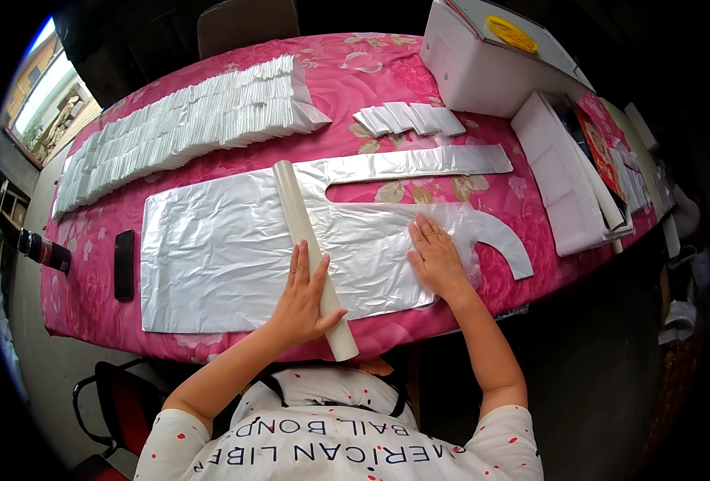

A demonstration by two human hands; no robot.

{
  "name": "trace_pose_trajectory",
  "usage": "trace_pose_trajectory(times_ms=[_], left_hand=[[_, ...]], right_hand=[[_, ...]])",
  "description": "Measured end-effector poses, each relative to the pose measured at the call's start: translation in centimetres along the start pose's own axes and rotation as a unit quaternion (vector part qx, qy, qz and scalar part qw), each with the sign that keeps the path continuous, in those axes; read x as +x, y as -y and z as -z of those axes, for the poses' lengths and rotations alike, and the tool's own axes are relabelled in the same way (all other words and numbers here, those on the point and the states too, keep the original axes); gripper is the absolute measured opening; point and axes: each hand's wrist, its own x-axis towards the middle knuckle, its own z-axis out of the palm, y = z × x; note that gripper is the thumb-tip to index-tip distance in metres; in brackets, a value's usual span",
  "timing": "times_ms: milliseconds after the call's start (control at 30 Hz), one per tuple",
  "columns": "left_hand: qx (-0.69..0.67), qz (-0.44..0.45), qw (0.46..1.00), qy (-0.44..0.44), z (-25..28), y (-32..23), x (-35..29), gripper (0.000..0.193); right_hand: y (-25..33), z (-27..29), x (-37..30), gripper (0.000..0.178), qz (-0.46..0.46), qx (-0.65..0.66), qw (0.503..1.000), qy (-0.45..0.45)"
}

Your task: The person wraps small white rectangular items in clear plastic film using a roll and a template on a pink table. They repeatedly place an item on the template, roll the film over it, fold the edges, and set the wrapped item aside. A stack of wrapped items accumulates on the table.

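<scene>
A flat, wrinkled, silvery-white plastic sheet lies across the table in front of me. Its right end has a long straight strip and a curved strip, with a cut-out gap between them. Across the sheet rests a pale, slim tube, its near end reaching past the sheet's front edge. My left hand lies on the tube's near half, fingers stretched out and thumb apart. To the right, my right hand rests flat on the sheet near the base of the curved strip, where clear, loose film shows. Its fingers are stretched out.
Rows of folded white packets fill the back left, with a smaller row at back centre. A black phone and a dark bottle are left. White foam boxes stand at right on the pink floral tablecloth.
</scene>
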Motion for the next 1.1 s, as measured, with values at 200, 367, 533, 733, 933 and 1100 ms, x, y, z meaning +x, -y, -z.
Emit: trace_pose_trajectory(times_ms=[200, 367, 533, 733, 933, 1100], left_hand=[[0.002, -0.006, 0.999, 0.038, -0.5, -1.6, 0.4, 0.073], [-0.004, -0.015, 0.999, 0.037, -0.6, -2.5, -0.1, 0.072], [0.015, -0.02, 0.999, 0.026, -0.7, -2.5, -0.2, 0.07], [0.004, -0.023, 1.0, 0.017, -0.6, -2.6, 0.0, 0.068], [0.015, -0.008, 0.999, 0.029, -0.6, -2.6, -0.2, 0.067], [0.019, -0.017, 0.999, 0.035, -0.6, -2.8, 0.1, 0.067]], right_hand=[[-13.2, 2.9, -4.1, 0.045, -0.172, -0.078, 0.978, -0.087], [-14.0, 6.0, -5.8, 0.044, -0.328, -0.347, 0.875, -0.083], [-2.3, 4.0, -2.0, 0.044, -0.135, 0.037, 0.979, -0.148], [8.7, -1.0, 0.1, 0.054, 0.114, 0.105, 0.987, 0.038], [0.6, -0.4, -0.1, 0.051, 0.008, -0.011, 0.999, -0.029], [-10.8, 1.4, -4.2, 0.045, -0.114, -0.059, 0.987, -0.097]])
